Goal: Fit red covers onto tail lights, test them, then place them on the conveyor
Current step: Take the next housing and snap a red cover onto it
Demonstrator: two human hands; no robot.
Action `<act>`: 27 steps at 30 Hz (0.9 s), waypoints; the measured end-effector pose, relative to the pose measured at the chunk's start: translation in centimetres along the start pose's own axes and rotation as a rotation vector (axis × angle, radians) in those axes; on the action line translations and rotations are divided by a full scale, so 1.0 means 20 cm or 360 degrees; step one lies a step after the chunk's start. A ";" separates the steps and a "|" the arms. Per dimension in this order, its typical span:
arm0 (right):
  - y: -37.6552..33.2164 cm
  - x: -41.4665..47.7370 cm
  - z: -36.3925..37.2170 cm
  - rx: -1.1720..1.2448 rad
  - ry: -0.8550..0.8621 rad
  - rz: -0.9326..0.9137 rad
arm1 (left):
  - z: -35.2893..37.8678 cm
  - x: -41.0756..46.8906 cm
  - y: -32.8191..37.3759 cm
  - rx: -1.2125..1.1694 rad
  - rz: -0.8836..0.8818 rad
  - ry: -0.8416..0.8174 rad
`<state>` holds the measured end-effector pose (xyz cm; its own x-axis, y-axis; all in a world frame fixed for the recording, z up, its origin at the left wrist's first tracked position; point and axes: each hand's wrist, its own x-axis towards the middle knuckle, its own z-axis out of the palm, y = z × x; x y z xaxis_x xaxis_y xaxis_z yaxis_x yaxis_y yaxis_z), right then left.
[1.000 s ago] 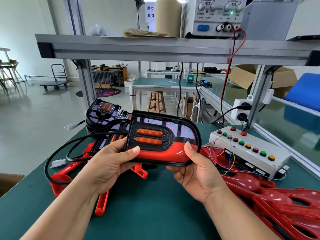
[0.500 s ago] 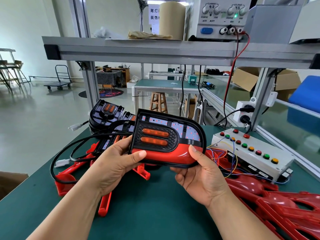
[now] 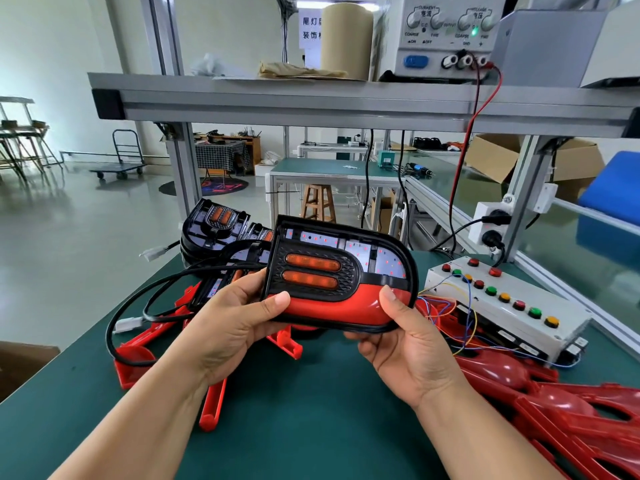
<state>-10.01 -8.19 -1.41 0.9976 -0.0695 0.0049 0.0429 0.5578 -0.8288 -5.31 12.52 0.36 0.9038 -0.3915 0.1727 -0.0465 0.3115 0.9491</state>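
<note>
I hold a black tail light (image 3: 341,268) up above the green bench, its face tilted towards me. Two amber lenses and small red LED dots glow on it, and a red cover section (image 3: 332,304) fills its lower part. My left hand (image 3: 232,323) grips its left end with the thumb on the front. My right hand (image 3: 405,341) grips its lower right edge, thumb on the red part. A black cable (image 3: 138,306) with a white plug trails from it to the left.
More black tail lights (image 3: 218,226) are stacked behind. Red plastic frames (image 3: 138,362) lie at the left and loose red covers (image 3: 554,417) at the right. A white button box (image 3: 509,306) with coloured wires stands at the right, and a power supply (image 3: 446,32) sits on the shelf above.
Both hands have raised the tail light slightly and tilted its face more towards me. My grip on it is unchanged.
</note>
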 end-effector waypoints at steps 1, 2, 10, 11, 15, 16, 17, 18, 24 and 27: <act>0.00 0.00 0.00 0.0002 0.0017 -0.0002 | 0.01 0.00 0.00 0.0022 -0.0022 -0.0001; 0.00 0.00 0.01 0.0011 0.0031 0.0003 | 0.01 0.01 0.00 0.0050 -0.0048 -0.0008; -0.01 0.00 0.01 0.0262 0.0072 0.0032 | -0.42 0.03 0.11 0.0308 0.0199 0.1085; -0.01 0.00 0.01 0.0268 0.0094 0.0019 | -0.49 0.03 0.10 0.0551 0.0195 0.1272; 0.00 0.00 -0.01 0.0213 0.0156 -0.0013 | -0.60 0.05 0.04 0.1356 -0.0054 0.1161; 0.00 0.00 -0.01 0.0193 0.0168 -0.0002 | -0.61 0.04 0.04 0.1555 -0.0126 0.1127; 0.00 0.00 -0.01 0.0171 0.0178 0.0009 | -0.60 0.04 0.05 0.1744 -0.0215 0.1105; 0.00 0.00 -0.01 0.0152 0.0181 0.0014 | -0.60 0.03 0.07 0.1864 -0.0314 0.1070; 0.02 -0.01 0.01 0.0111 0.0195 0.0042 | -0.46 0.00 0.07 0.2090 -0.0834 0.0639; 0.02 -0.01 0.01 0.0096 0.0197 0.0040 | -0.45 0.00 0.06 0.2161 -0.0868 0.0687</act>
<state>-10.09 -7.80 -1.69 0.9841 -0.1545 -0.0877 0.0251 0.6094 -0.7925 -1.54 20.66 -0.76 0.9794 0.1574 -0.1266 0.1970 -0.8824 0.4272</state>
